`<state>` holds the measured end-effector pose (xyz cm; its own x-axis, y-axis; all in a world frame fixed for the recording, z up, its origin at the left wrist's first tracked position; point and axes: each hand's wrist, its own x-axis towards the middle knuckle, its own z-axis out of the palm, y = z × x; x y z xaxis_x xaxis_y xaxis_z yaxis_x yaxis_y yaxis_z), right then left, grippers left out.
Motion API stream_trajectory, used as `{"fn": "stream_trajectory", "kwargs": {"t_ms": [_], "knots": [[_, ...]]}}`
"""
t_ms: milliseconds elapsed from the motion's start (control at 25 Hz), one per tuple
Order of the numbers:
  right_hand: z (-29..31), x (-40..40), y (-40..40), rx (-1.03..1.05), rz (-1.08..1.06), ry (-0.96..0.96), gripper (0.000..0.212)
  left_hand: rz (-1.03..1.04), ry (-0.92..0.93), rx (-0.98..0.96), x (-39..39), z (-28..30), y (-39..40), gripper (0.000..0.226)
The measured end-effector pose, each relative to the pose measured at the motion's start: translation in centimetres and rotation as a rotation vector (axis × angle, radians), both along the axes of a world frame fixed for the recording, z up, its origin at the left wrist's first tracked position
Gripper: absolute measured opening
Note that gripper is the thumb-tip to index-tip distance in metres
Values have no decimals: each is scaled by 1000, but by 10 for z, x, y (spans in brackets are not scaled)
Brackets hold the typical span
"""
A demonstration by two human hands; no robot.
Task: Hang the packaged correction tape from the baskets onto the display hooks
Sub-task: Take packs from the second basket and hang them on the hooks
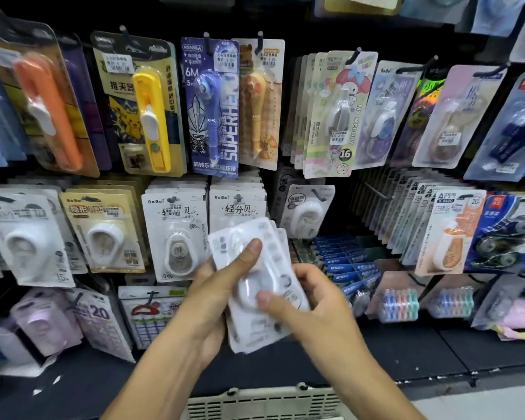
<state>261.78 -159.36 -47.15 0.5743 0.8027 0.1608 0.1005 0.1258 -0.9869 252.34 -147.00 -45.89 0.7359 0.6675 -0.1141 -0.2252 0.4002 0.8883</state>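
Head view: I see the left hand point(222, 286) gripping a fanned stack of white correction tape packs point(255, 286) from behind, thumb pressed across the top pack. The right hand point(309, 307) pinches the front pack, thumb on its blister, fingers curled round the right edge. The stack hangs in front of the middle row of the display rack, just below the BoBo packs point(237, 207) and above the basket point(264, 401) at the lower frame edge.

Risk 1: the packs are fanned and slick. If the right hand pulls one free while the left thumb relaxes, the rest could slide out and fall past the basket to the floor.

Risk 2: the likely target, a near-empty hook point(319, 194) carrying one white pack point(306, 210), is short and dark against a dark panel. A missed hanger hole would bend or tear the card.

Risk 3: the neighbouring rows are packed tight. A wide reach could knock adjacent packs loose.

Motion blur on the stack prevents an exact pack count.
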Motion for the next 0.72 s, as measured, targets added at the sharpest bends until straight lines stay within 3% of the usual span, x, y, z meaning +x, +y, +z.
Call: {"fn": "stream_trajectory", "kwargs": {"t_ms": [120, 320, 440, 560, 640, 720], "knots": [[8, 13, -3, 110, -22, 213, 38, -41, -21, -4, -5, 1, 1, 54], [6, 29, -9, -11, 184, 223, 42, 83, -30, -24, -3, -2, 6, 56], [11, 44, -14, 55, 17, 279, 37, 119, -7, -20, -3, -4, 12, 60], [26, 69, -26, 246, -194, 283, 15, 156, 121, 103, -4, -4, 15, 65], [36, 76, -36, 293, -127, 272, 7, 131, 206, 217, -5, -2, 14, 58], [40, 70, -36, 176, -50, 192, 16, -12, 194, 228, -5, -3, 9, 53]]}}
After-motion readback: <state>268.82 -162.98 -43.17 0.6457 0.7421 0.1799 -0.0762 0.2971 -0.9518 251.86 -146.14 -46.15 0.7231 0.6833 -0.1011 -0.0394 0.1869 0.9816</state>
